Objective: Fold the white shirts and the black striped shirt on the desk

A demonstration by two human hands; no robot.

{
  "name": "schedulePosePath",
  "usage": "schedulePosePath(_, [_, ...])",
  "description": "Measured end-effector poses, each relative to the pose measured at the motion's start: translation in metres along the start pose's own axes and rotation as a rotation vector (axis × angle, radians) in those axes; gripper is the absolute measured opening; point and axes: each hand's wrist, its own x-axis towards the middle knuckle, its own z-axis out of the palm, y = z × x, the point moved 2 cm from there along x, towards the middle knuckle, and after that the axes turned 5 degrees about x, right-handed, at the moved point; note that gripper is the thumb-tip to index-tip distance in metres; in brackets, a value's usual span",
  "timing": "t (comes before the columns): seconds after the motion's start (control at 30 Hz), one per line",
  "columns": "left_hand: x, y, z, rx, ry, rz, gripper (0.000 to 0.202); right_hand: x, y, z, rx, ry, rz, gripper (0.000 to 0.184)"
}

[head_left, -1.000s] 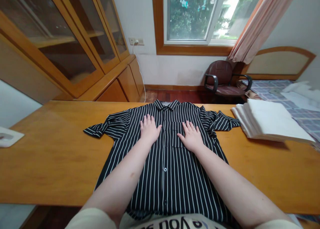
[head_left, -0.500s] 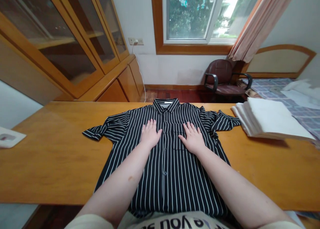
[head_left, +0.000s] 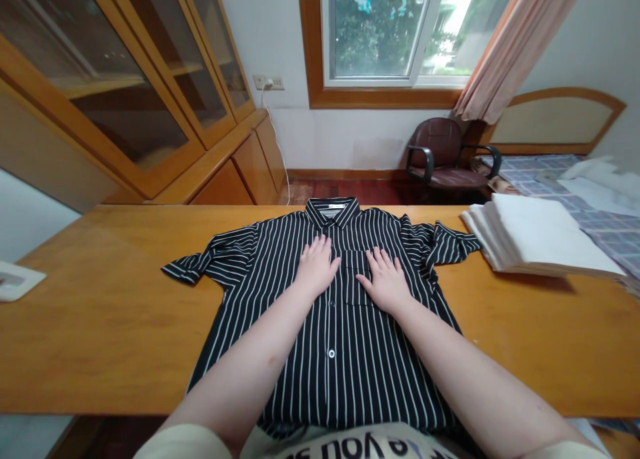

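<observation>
A black shirt with white stripes [head_left: 295,352] lies front side up, its collar pointing away from me and its sleeves spread to both sides. My left hand [head_left: 317,268] rests flat on the upper chest, fingers stretched over the button strip just below the collar. On the chest pocket lies my right hand [head_left: 387,280], palm down with its fingers apart. Neither hand grips the fabric. The shirt's lower end reaches the near table edge, close to my body, and my forearms cover parts of its sides.
The shirt lies on a wooden table [head_left: 100,325]. A stack of white sheets [head_left: 545,235] stands at the right, touching the right sleeve cuff. At the left edge is a white object [head_left: 23,280]. Beyond are a brown armchair [head_left: 440,153], a glass-door cabinet [head_left: 145,79] and a bed [head_left: 540,172].
My left hand has slid to the right across the chest, onto the button strip. My right hand stays on the pocket.
</observation>
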Motion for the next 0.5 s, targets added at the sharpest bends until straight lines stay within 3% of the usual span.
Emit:
schedulePosePath(0.1, [0.000,0.015,0.005,-0.037,-0.067,0.231,0.058,0.001,0.004,-0.009,0.095,0.014,-0.074,0.063])
schedulePosePath(0.2, [-0.001,0.016,0.009,-0.037,-0.112,0.279,0.058,0.004,0.022,-0.028,0.189,0.201,-0.063,0.051])
schedulePosePath(0.33, [-0.002,0.011,0.009,-0.041,-0.135,0.278,0.058,0.009,0.072,-0.053,0.159,0.526,0.279,0.052])
schedulePosePath(0.4, [-0.002,0.011,0.009,-0.040,-0.136,0.272,0.059,0.013,0.099,-0.058,0.188,0.578,0.476,0.065])
schedulePosePath(0.5, [-0.002,0.012,0.008,-0.045,-0.136,0.274,0.059,0.016,0.129,-0.058,0.294,0.555,0.700,0.082])
